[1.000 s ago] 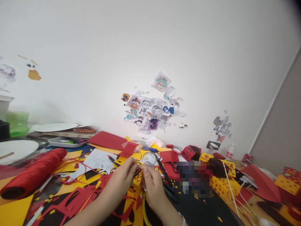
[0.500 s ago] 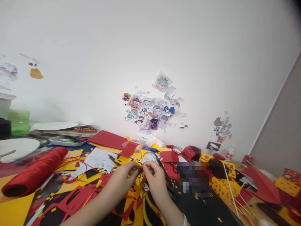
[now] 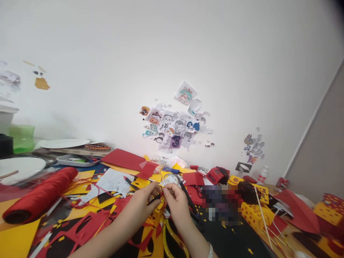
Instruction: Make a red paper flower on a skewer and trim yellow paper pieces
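Observation:
My left hand (image 3: 146,197) and my right hand (image 3: 175,197) meet near the middle of the cluttered table. The fingers of my left hand are pinched together, with a thin dark stick-like piece showing between them. Close beside it, my right thumb and fingertips press together at a small red piece, too small to make out. Below the hands lie yellow paper (image 3: 155,218) and a yellow-rimmed loop (image 3: 172,238). Just behind them is a clear round ring (image 3: 171,179).
At the left lies a big red thread roll (image 3: 41,195), with red cord trailing from it. Red cutouts (image 3: 88,227) cover the front. Black card (image 3: 225,240), yellow spotted boxes (image 3: 256,215) and thin sticks (image 3: 262,215) are at the right. A bottle (image 3: 263,175) stands behind.
The fingers of my left hand have shifted slightly, and the dark piece between them shows more clearly. My right hand has hardly moved.

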Available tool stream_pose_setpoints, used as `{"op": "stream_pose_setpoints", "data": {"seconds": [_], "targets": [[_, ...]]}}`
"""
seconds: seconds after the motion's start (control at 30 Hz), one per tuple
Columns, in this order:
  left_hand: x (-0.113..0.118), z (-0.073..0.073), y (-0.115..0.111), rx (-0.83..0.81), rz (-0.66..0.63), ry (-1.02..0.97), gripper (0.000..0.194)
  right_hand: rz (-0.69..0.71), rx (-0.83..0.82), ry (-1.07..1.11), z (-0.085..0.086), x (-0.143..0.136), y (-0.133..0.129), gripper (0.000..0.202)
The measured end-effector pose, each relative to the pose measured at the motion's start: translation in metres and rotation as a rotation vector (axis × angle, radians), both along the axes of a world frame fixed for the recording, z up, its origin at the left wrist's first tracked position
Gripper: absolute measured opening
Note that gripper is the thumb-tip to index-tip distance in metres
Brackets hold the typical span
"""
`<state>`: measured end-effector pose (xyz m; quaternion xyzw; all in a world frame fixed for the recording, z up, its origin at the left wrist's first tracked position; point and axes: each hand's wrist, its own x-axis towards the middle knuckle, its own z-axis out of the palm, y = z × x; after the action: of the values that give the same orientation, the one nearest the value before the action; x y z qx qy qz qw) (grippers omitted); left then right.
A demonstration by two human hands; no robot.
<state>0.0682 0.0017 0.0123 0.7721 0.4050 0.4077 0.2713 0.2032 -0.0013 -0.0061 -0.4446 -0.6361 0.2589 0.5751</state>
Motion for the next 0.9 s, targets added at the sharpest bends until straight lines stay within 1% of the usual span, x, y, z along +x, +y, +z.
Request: {"op": "stream_pose_setpoints", "data": {"seconds": [0.07,0.13,0.23,0.33,0.43,0.57,0.7,0.9], "targets": [[0.0004,-0.0018,0.0009,0.004,-0.016,-0.018,0.014,0.001,-0.004,-0.019,0.0010,0.0003,0.0001,0.017],[0.0008,-0.0035,0.0017,0.011,-0.022,-0.013,0.017,0.001,-0.003,-0.029,0.0004,0.0010,0.0012,0.017],[0.0010,-0.0038,0.0017,0.030,-0.002,-0.007,0.015,0.002,-0.008,-0.005,-0.0027,0.0020,0.0039,0.016],[0.0007,-0.0020,0.0001,0.053,-0.017,-0.007,0.011,0.011,-0.040,0.043,-0.0055,0.0020,0.0058,0.017],[0.0002,-0.0006,-0.0008,0.059,-0.017,0.008,0.013,0.018,-0.061,0.073,-0.0058,0.0016,0.0056,0.020],[-0.0003,-0.0018,-0.0001,0.063,-0.007,0.024,0.012,0.012,-0.030,0.085,-0.0043,0.0015,0.0043,0.023],[-0.0007,-0.0015,0.0010,0.084,-0.007,0.047,0.009,0.014,0.003,0.052,-0.0043,0.0021,0.0038,0.021],[-0.0002,0.0050,-0.0017,0.071,-0.020,0.084,0.007,0.082,-0.036,0.083,-0.0055,0.0023,0.0035,0.023]]}}
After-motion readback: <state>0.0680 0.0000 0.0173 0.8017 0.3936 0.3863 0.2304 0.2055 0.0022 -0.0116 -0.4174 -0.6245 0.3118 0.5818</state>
